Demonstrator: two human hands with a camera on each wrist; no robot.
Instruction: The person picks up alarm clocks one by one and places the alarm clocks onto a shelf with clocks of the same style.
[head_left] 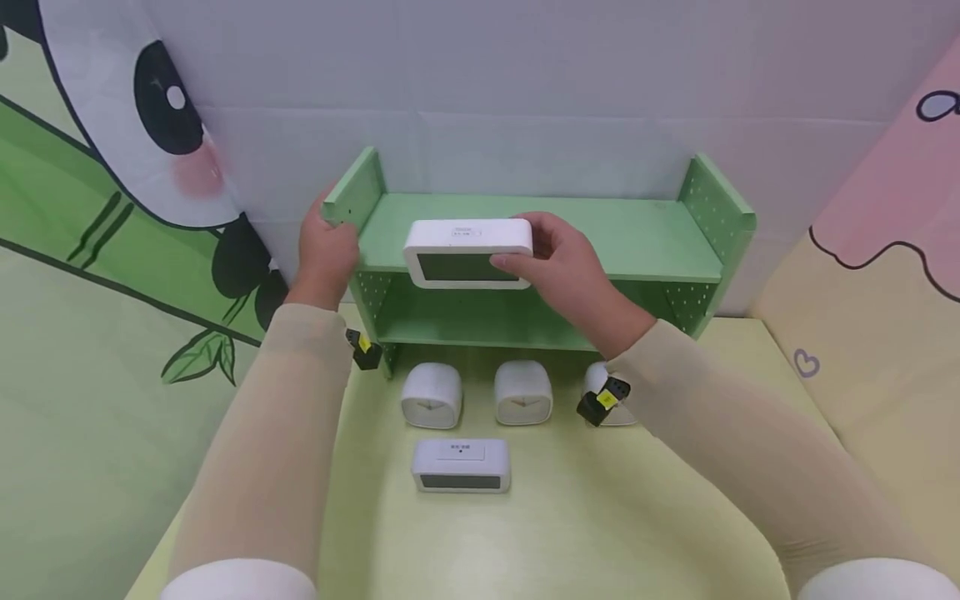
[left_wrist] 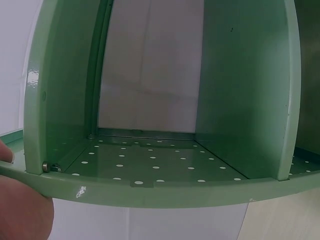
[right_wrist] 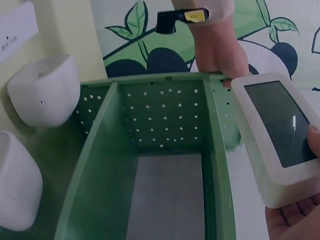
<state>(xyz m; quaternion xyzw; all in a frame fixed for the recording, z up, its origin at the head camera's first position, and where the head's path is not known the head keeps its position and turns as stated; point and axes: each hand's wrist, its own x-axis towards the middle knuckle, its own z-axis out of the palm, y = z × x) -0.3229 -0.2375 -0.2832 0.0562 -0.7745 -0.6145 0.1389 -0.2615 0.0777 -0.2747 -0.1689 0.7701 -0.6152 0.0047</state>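
Observation:
My right hand (head_left: 567, 271) pinches the right end of a white digital clock (head_left: 467, 229) with a dark screen. The thumb lies on the screen side and the fingers go behind. In the head view the clock is in front of the green shelf's (head_left: 615, 237) top board; the right wrist view shows it beside the top board, near the left hand. My left hand (head_left: 327, 254) grips the upright left side panel of the shelf, its thumb on the near edge. In the left wrist view only part of that hand (left_wrist: 22, 207) shows.
Below the shelf, white rounded clocks with hands (head_left: 432, 396), (head_left: 522, 393) stand in a row; my right wrist partly covers a third rounded clock (head_left: 596, 377). A second white digital clock (head_left: 461, 465) lies nearer on the pale yellow table (head_left: 480, 550). Printed cloth hangs behind.

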